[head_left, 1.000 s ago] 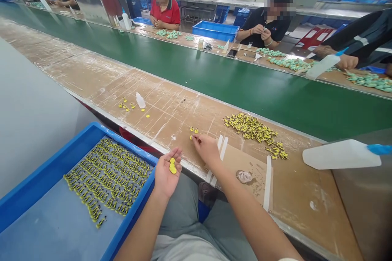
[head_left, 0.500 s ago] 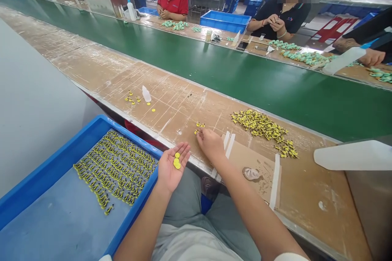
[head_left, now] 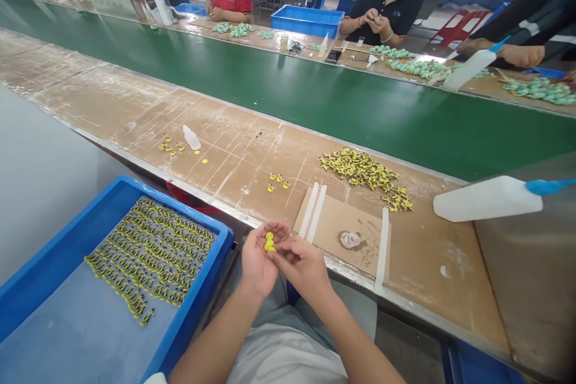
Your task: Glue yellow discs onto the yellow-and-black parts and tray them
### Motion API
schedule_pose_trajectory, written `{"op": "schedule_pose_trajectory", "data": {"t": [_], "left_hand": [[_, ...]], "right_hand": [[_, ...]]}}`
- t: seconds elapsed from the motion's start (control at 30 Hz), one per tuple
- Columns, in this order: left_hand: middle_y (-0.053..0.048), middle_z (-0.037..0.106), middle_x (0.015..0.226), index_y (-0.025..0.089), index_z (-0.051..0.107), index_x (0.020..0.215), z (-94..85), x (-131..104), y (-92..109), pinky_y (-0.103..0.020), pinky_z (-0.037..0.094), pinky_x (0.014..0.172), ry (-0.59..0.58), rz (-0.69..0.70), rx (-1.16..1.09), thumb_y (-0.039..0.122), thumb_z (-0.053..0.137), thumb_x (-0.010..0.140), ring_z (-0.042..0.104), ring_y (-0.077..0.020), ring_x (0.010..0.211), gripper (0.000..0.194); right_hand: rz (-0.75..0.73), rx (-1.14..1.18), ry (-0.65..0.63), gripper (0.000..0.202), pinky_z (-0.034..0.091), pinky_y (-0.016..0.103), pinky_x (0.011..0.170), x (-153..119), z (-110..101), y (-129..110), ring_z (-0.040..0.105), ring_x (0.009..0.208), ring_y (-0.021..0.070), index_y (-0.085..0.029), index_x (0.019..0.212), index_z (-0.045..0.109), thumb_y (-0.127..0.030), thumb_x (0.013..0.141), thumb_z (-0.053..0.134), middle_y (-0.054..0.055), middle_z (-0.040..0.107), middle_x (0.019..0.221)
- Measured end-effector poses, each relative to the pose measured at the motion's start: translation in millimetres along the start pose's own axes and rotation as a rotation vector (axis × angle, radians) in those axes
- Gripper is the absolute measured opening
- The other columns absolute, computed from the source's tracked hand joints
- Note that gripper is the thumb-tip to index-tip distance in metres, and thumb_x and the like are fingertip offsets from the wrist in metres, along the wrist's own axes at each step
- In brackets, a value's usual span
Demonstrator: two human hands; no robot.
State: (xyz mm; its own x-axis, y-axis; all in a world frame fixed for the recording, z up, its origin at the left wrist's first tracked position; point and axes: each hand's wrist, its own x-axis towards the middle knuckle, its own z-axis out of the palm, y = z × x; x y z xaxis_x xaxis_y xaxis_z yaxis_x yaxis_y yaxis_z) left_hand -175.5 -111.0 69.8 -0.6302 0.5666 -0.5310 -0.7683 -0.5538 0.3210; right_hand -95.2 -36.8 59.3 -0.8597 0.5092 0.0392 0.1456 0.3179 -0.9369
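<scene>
My left hand is cupped palm up over the near edge of the bench, holding a few small yellow discs. At the same palm, my right hand has its thumb and fingers pinched on one yellow disc. Beyond the hands, several small black-and-yellow pieces stand on yellow discs on the bench. A large heap of loose yellow-and-black pieces lies farther right. To the left, more such pieces and two loose discs surround a small white bottle.
A blue tray at my left holds rows of black-and-yellow pieces. Taped cardboard with a smear of paste lies on the bench. A large white bottle lies at right. Across the green conveyor belt, people handle mint-green pieces.
My right hand has come back from the standing pieces to my left palm and now pinches a disc there. My left fingers have curled up more. The view has shifted rightward.
</scene>
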Motion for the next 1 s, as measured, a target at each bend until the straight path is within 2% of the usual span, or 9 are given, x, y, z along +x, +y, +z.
{"op": "schedule_pose_trajectory", "data": {"t": [0.1,0.27,0.47,0.63,0.73,0.8,0.87,0.93,1.0], "left_hand": [[-0.007,0.069,0.075,0.012,0.071,0.075,3.7,-4.7,-11.8,-0.034,0.051,0.090,-0.022,-0.030,-0.019,0.022,0.055,0.082,0.068,-0.0182,0.079,0.020],[-0.006,0.068,0.074,0.013,0.070,0.072,15.8,-14.1,-31.7,-0.036,0.051,0.088,-0.073,-0.056,-0.006,0.024,0.056,0.082,0.066,-0.0186,0.079,0.020],[-0.004,0.062,0.074,0.015,0.066,0.071,34.5,-34.6,-67.0,-0.036,0.052,0.083,-0.113,-0.101,-0.011,0.019,0.056,0.080,0.064,-0.0178,0.077,0.014],[0.002,0.044,0.059,0.015,0.055,0.062,42.3,-44.0,-95.9,-0.027,0.049,0.065,-0.119,-0.209,-0.109,0.014,0.053,0.078,0.051,-0.0104,0.058,0.015],[0.004,0.036,0.056,0.014,0.055,0.065,48.6,-56.7,-99.3,-0.020,0.038,0.047,-0.114,-0.223,-0.066,0.014,0.054,0.080,0.039,-0.0070,0.048,0.015],[0.006,0.030,0.055,0.014,0.059,0.070,57.4,-77.5,-93.5,-0.019,0.028,0.040,-0.176,-0.174,0.031,0.019,0.057,0.084,0.028,-0.0055,0.043,0.015],[0.008,0.024,0.053,0.016,0.064,0.073,69.2,-109.1,-84.2,-0.020,0.022,0.039,-0.282,-0.054,0.193,0.029,0.064,0.085,0.020,-0.0049,0.041,0.017],[0.008,0.020,0.050,0.021,0.066,0.070,80.6,-146.8,-75.4,-0.023,0.020,0.040,-0.422,0.177,0.313,0.041,0.074,0.076,0.017,-0.0053,0.040,0.022],[0.007,0.019,0.046,0.026,0.064,0.059,86.4,-184.0,-70.3,-0.026,0.017,0.038,-0.578,0.396,0.354,0.054,0.082,0.059,0.016,-0.0057,0.038,0.034]], "right_hand": [[0.052,0.090,0.044,0.008,0.051,0.027,0.062,-8.2,-13.1,4.1,0.064,0.069,0.0167,-0.024,0.082,0.075,-0.029,0.075,0.075,0.003,0.072,0.081],[0.067,0.217,0.143,0.011,0.055,0.031,0.070,-24.5,-32.8,9.2,0.068,0.077,0.0193,-0.025,0.084,0.077,-0.032,0.076,0.075,0.005,0.075,0.088],[0.241,0.257,0.219,0.024,0.048,0.025,0.043,-48.1,-65.0,11.7,0.056,0.042,0.0130,-0.020,0.085,0.076,-0.037,0.069,0.079,0.000,0.068,0.057],[0.292,0.380,0.258,0.028,0.045,0.024,0.038,-73.3,-92.2,6.6,0.054,0.039,0.0115,-0.018,0.077,0.074,-0.036,0.059,0.086,0.002,0.070,0.060],[0.285,0.504,0.241,0.027,0.043,0.022,0.036,-91.0,-112.4,12.2,0.051,0.039,0.0101,-0.018,0.077,0.075,-0.037,0.061,0.085,0.002,0.068,0.057],[0.244,0.537,0.328,0.026,0.042,0.022,0.038,-101.2,-130.3,25.2,0.053,0.044,0.0110,-0.018,0.081,0.075,-0.037,0.064,0.083,0.002,0.068,0.059],[0.181,0.503,0.464,0.027,0.044,0.022,0.040,-107.5,-150.9,45.0,0.057,0.051,0.0125,-0.019,0.086,0.075,-0.038,0.067,0.081,0.003,0.069,0.065],[0.111,0.387,0.576,0.028,0.046,0.024,0.044,-108.4,-171.6,67.6,0.059,0.056,0.0136,-0.018,0.090,0.074,-0.040,0.072,0.077,0.005,0.070,0.073],[0.034,0.206,0.664,0.029,0.051,0.027,0.051,-104.5,-189.5,88.5,0.064,0.067,0.0170,-0.018,0.089,0.074,-0.043,0.074,0.073,0.008,0.072,0.084]]}}
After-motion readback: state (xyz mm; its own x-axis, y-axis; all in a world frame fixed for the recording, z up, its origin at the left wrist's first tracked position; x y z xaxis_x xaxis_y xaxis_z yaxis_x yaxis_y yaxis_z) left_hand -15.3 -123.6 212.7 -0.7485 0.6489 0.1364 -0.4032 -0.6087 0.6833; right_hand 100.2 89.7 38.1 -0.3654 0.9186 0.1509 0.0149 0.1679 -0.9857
